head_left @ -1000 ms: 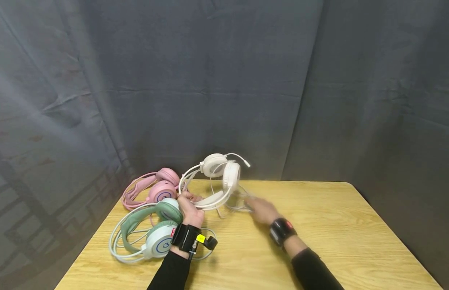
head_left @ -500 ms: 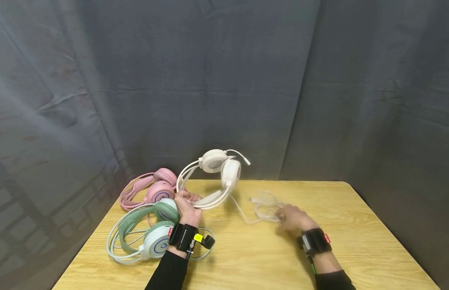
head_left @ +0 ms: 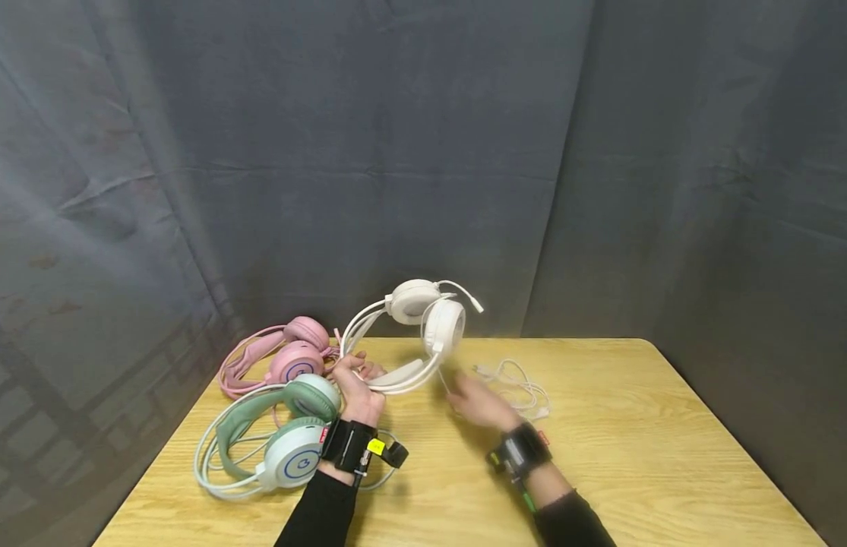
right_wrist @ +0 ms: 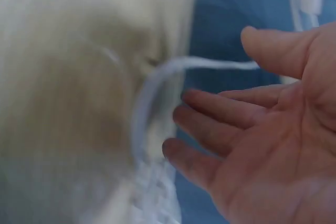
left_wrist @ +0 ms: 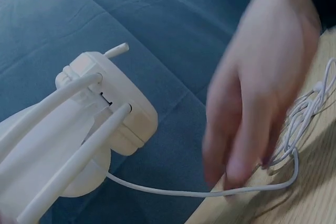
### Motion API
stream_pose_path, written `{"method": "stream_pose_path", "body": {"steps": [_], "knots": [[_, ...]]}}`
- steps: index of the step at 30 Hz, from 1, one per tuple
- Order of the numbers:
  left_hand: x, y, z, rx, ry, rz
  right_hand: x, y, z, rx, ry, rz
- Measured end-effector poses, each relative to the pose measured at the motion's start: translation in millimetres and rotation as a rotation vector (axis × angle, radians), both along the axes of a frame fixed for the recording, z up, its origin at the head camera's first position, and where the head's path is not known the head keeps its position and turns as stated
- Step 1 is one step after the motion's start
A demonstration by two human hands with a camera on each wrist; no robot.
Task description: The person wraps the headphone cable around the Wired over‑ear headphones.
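My left hand [head_left: 357, 393] grips the headband of a white headset [head_left: 423, 323] and holds it tilted above the wooden table [head_left: 635, 456]; its ear cups [left_wrist: 113, 108] and mic boom point toward the curtain. The headset's white cable [head_left: 515, 387] lies in loose loops on the table to the right, one strand running back to the ear cup [left_wrist: 210, 192]. My right hand [head_left: 479, 403] is open, fingers spread [right_wrist: 231, 114], just left of the cable pile and close to that strand, holding nothing.
A green-and-white headset [head_left: 279, 433] with its cable lies at the table's near left, by my left wrist. A pink headset [head_left: 289, 357] sits behind it. A dark curtain [head_left: 423, 152] hangs behind the table. Bare wood [head_left: 669, 425] stretches to the right.
My right hand let the cable drop in a pile at the right, then swung back left toward the white headset. My left hand kept its grip, tilting the headset slightly right.
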State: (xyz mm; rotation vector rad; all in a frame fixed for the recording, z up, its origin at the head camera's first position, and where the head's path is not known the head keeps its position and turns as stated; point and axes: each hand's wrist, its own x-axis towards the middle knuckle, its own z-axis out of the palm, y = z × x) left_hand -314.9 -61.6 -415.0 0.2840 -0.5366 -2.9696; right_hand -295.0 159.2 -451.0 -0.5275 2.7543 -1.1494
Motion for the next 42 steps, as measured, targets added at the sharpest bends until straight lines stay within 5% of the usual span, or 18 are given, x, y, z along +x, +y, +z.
{"method": "stream_pose_path", "body": {"steps": [8, 17, 23, 32, 36, 42], "knots": [[-2.7, -3, -4.0, 0.003, -0.007, -0.032, -5.2, -6, -11.4, -0.048, 0.056, 0.061], [-10.2, -16, -0.1, -0.004, -0.007, -0.006, 10.4, 9, 35.9, 0.048, 0.079, 0.078], [-15.3, -22, 4.1, -0.061, 0.005, 0.008, 15.9, 30, 57.6, 0.006, 0.039, 0.04], [-11.9, -12, -9.4, -0.204, -0.041, 0.099, 21.7, 49, 63.0, 0.013, 0.143, -0.036], [-12.0, -7, -11.1, -0.292, -0.028, 0.192, 23.4, 53, 66.9, -0.027, 0.155, -0.074], [-8.3, -1, -7.6, -0.445, 0.006, 0.288, 17.5, 48, 77.9, 0.038, 0.298, 0.003]]}}
